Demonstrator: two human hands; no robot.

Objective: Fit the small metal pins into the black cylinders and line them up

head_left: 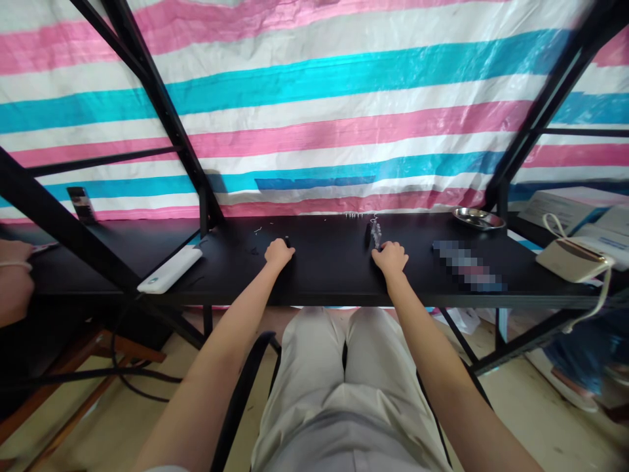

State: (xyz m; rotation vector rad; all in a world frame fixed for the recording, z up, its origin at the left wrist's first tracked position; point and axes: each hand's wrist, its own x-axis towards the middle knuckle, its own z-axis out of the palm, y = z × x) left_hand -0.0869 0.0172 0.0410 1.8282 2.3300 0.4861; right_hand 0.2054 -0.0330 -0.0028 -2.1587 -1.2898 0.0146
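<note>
A pale ridged strip stands on the black table, apparently on edge; a black block stands just left of the strip, perhaps close by to prop it, though whether the two touch is too small to tell; a row of tiny pale pieces lies beyond the strip and slightly left, probably spaced so that each lies apart from the next; a round metal dish sits well right of the strip, its raised rim suited to keeping small parts from straying; a white device, far left of the strip, and a beige pouch, far right of it, both seem set aside to leave the middle for the hands; the right hand is at the strip's near end, fingers curled in and thumb side close against it, as if to steady it, but I cannot tell whether it grips; the left hand, well left of the strip, is curled closed around what looks like a small black piece, its end poking up above the thumb.
</note>
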